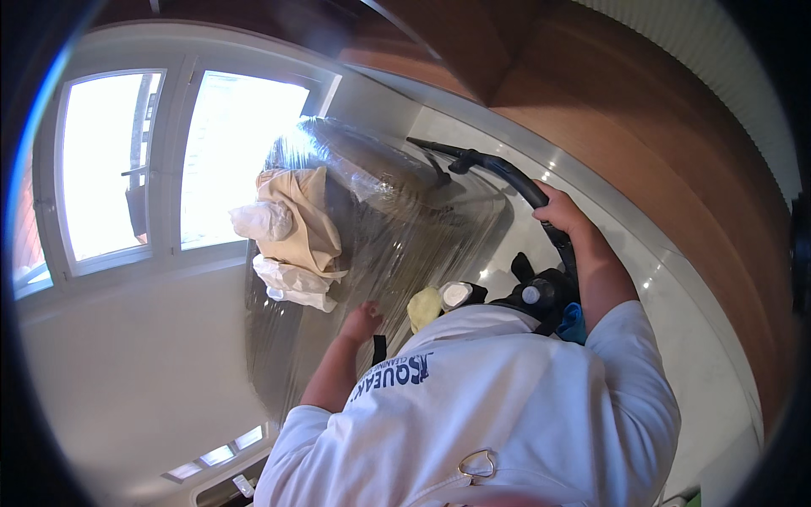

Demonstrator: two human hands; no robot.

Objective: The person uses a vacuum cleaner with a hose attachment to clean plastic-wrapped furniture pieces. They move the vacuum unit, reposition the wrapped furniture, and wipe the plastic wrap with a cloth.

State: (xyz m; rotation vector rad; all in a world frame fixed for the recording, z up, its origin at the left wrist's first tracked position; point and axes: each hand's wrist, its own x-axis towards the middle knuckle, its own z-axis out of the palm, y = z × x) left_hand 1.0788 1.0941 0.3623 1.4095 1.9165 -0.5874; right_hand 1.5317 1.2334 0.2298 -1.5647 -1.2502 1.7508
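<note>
My right hand grips the curved black tube of a vacuum cleaner wand, whose thin far end reaches the floor near the wall corner. Ahead and to the left stands a large piece of furniture, apparently a sofa, wrapped in clear plastic film. My left hand hangs beside it with curled fingers; no held object is visible, and I cannot tell whether it touches the film. On the wrapping lie a beige cloth item, a translucent white plastic bag and a crumpled white bag.
At my waist hang a yellow cloth, a white-topped container, a black pouch and a blue cloth. Brown wooden panelling curves along the right above glossy pale flooring. Bright glazed doors or windows fill the left wall.
</note>
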